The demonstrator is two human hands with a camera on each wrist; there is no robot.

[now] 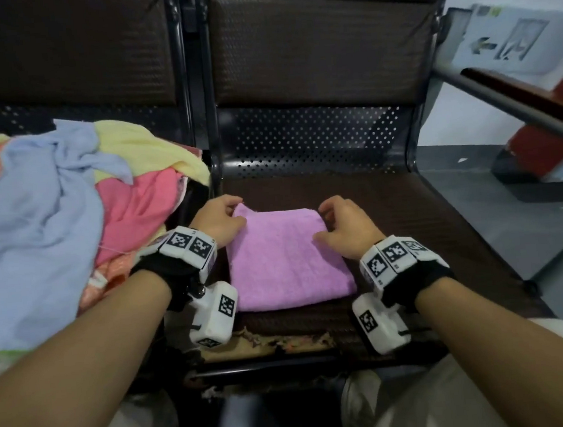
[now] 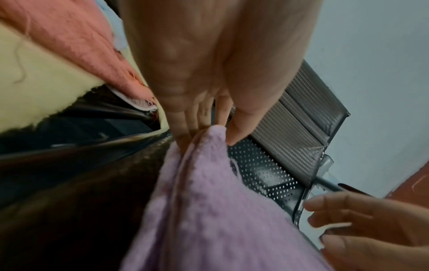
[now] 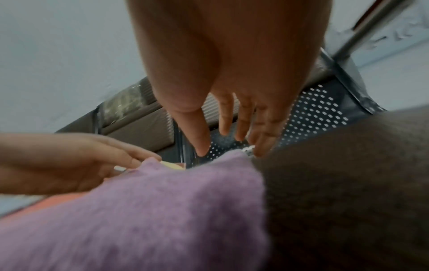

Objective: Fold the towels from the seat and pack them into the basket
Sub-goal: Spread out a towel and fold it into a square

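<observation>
Purple towel: the purple towel (image 1: 287, 260) lies folded in a neat square on the dark seat (image 1: 426, 207), in the middle of the head view. Its far left corner sticks up a little.

Left hand: the left hand (image 1: 221, 218) is at the far left corner of the purple towel. In the left wrist view the fingers (image 2: 185, 126) and thumb pinch that corner, so this grip is closed on the towel.

Right hand: the right hand (image 1: 346, 228) is at the far right corner of the purple towel. In the right wrist view its fingers (image 3: 241, 121) point down, spread and loose, with the tips just at the towel edge. They do not curl round it, so this grip is open. The thumb lies on top of the towel in the head view.

Pile of towels: a pile of loose towels (image 1: 52, 213) sits on the next seat, at the left of the head view. A light blue one is on top, with yellow and pink ones beside it.

Seat back: the dark seat back (image 1: 320, 46) fills the top of the head view, with a strip of metal with small holes under it.

Basket: it is not in any view.
</observation>
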